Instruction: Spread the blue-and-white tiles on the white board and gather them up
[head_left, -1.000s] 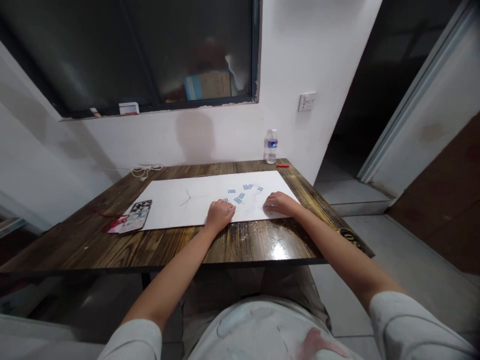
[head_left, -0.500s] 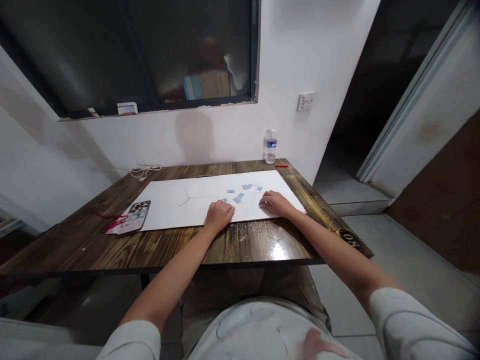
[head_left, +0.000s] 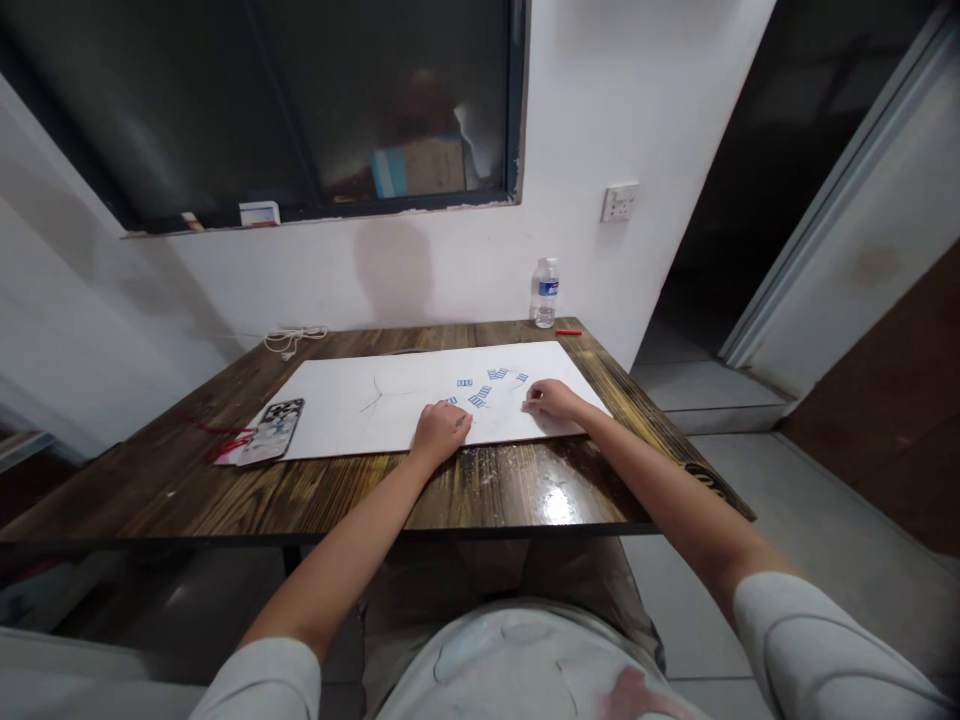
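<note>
A white board (head_left: 337, 420) lies flat on the wooden table, with several small blue ladder-like marks (head_left: 480, 396) and thin dark lines (head_left: 377, 394) drawn on it. My left hand (head_left: 442, 430) rests on the board's near edge, palm down, left of the blue marks. Its fingers lie loosely on the surface, and nothing shows in them. To the right of the marks, my right hand (head_left: 556, 400) is over the board with thumb and fingers pinched together. Whatever those fingertips hold, if anything, is too small to make out.
On the dark wooden table (head_left: 360, 500), a phone-like patterned object (head_left: 274, 432) overlaps the board's left end beside a red cord (head_left: 234, 440). A water bottle (head_left: 547, 293), a red pen (head_left: 568, 332) and a white cable (head_left: 289, 340) lie or stand at the back.
My right hand's fingers are drawn closer together, and it stays near the same spot on the board. The left hand has barely moved. The whole view has shifted slightly.
</note>
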